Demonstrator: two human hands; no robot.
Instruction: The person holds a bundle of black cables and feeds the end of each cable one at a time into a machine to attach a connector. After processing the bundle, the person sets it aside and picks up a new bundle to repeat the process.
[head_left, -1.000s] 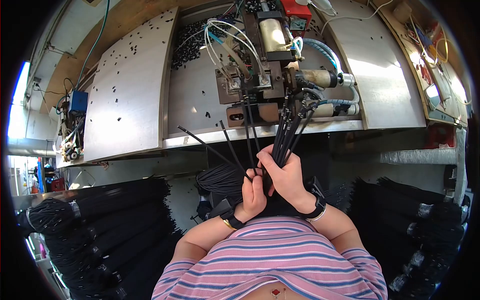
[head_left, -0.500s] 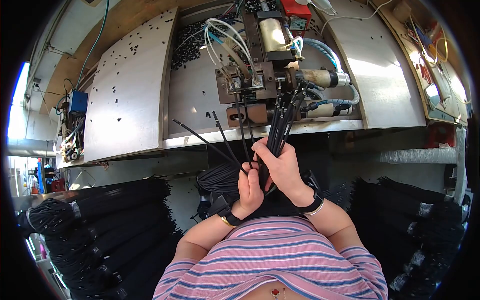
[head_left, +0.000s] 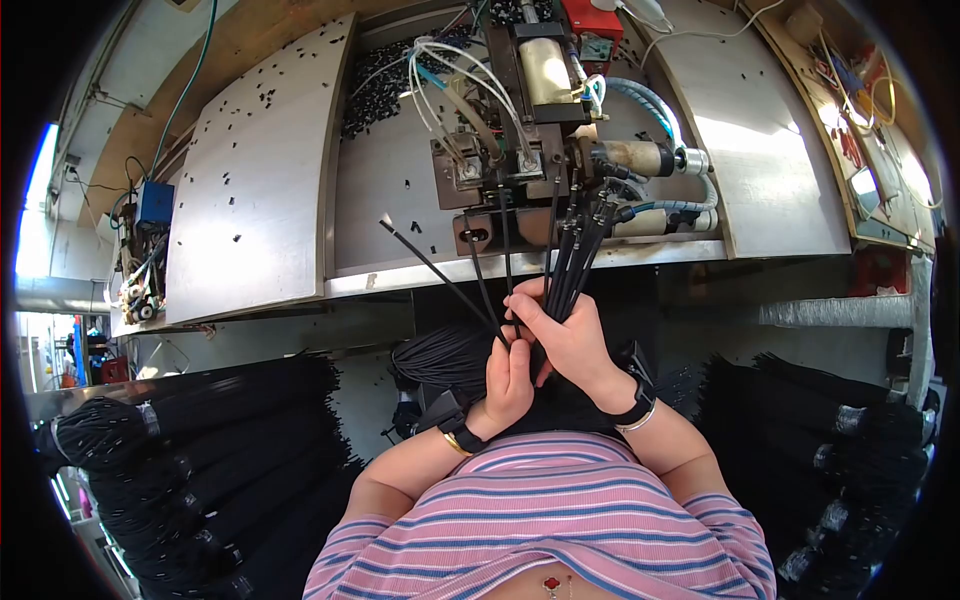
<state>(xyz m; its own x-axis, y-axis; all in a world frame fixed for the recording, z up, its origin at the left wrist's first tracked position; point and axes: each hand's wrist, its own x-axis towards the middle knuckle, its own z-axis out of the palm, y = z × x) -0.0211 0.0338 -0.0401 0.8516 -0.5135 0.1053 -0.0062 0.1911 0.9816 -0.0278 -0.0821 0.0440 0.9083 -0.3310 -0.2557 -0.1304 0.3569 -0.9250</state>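
Note:
My left hand (head_left: 510, 382) is closed in a pinch on several thin black cords (head_left: 440, 275), whose upper ends fan out to the left and upward. My right hand (head_left: 572, 338) is wrapped round a thicker bundle of black cords (head_left: 580, 250). Its tips lean up and right against the machine. The hands almost touch each other. One cord between them points straight up, its end close under the metal press machine (head_left: 490, 172). Where the lower lengths of the cords run is partly hidden behind my hands.
Small black pieces (head_left: 385, 110) lie scattered over the metal worktop (head_left: 265, 180), heaped behind the machine. Air cylinders with hoses (head_left: 640, 155) stand right of it. The worktop's front edge (head_left: 400, 283) runs before my hands. Large bundles of black cords (head_left: 230, 470) hang on both sides.
My left hand has moved slightly right and the fanned cords have shifted right with it. One cord has separated from the right-hand bundle, toward its left side. The bundle's tips have spread and dropped slightly.

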